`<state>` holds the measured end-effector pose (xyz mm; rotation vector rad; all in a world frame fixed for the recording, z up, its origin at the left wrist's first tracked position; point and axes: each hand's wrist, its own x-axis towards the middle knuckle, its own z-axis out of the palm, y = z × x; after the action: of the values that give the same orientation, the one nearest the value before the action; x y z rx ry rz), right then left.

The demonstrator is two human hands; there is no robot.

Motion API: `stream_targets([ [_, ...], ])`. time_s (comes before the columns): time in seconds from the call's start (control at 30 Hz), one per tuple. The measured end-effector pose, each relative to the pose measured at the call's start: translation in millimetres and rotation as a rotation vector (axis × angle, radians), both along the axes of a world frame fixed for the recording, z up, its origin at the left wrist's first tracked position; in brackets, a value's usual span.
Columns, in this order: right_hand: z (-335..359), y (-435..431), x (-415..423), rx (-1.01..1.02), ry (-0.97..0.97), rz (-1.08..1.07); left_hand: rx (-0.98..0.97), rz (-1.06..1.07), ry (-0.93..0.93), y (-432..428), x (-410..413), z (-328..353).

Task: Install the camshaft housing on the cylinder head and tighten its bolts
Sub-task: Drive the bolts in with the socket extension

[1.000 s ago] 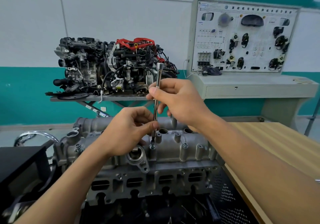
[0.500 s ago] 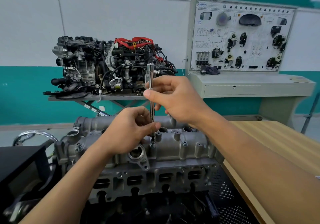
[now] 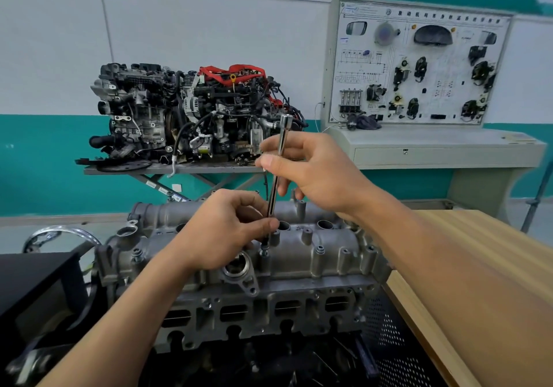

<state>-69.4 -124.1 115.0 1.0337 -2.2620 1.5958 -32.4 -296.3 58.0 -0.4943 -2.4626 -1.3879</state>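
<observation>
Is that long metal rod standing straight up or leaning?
Nearly upright, leaning slightly right at the top. The extension bar rises from a bolt on the camshaft housing, pinched by the left hand and right hand.

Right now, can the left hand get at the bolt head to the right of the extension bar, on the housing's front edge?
Probably not. The left hand is pinching the base of the slim chrome extension bar, which stands between it and the small bolt head on the grey cast-aluminium camshaft housing. The right hand is nearer.
</observation>
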Motion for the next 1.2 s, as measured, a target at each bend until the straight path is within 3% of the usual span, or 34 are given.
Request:
stream_targets([
  [0.13,3.0,3.9,1.1,0.098,0.028,0.070,-0.019,0.005,0.003,-0.9,-0.3,0.7],
  [0.3,-4.9,-6.4,-0.4,-0.014,0.085,-0.093,-0.031,0.008,0.011,-1.4,-1.1,-0.5],
  [0.53,0.6,0.6,0.5,0.046,0.013,0.090,-0.019,-0.001,-0.001,-3.6,-3.3,-3.1],
  [0.73,-5.8,-7.9,-1.8,-0.038,0.125,-0.103,-0.013,-0.007,0.013,-3.7,-5.2,-5.2],
  [1.0,2.7,1.7,-2.6,0.099,0.061,0.144,-0.038,0.000,0.023,-3.9,-4.6,-5.4],
  [1.2,-4.3,-4.8,-6.5,0.014,0.199,-0.101,-0.033,-0.041,0.010,-5.5,-4.1,-4.9],
])
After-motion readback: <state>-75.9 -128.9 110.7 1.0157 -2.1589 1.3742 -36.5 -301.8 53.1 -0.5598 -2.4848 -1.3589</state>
